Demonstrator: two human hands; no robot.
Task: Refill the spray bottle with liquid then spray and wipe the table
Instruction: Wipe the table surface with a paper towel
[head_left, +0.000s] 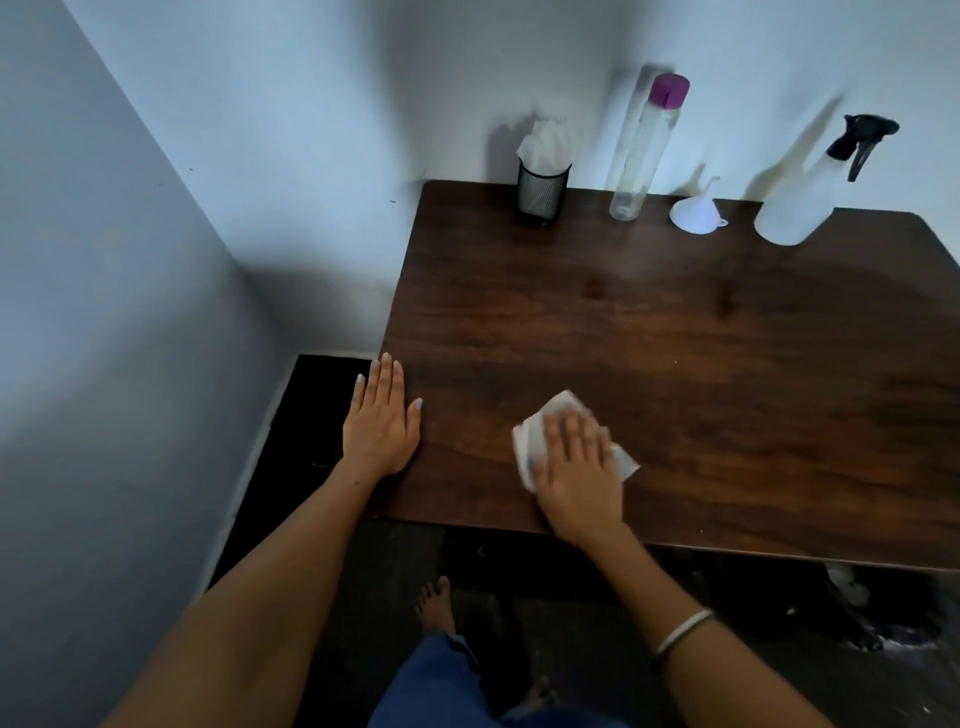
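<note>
Both hands lie flat on a dark brown wooden table (675, 338) that stands in the corner of a room with pale bluish walls; a dark floor (322, 415) shows beside and below it. The left hand (382, 421) rests with straight, spread fingers at the table's left edge, part of it over the edge, and it holds nothing. The right hand (576, 462) presses with straight fingers on a white tissue (558, 405) near the front edge; it looks slightly blurred, so I cannot say how firmly the fingers press. A thin bangle (683, 631) sits on the right wrist. At the far side, near the wall, stand in a row from left to right: a black mesh cup (541, 195) with white tissues in it, a tall clear bottle (641, 156) with a purple cap, a small white funnel (696, 210) lying mouth down, and the spray bottle (800, 202) with its black trigger head. The spray bottle is well apart from both hands.
</note>
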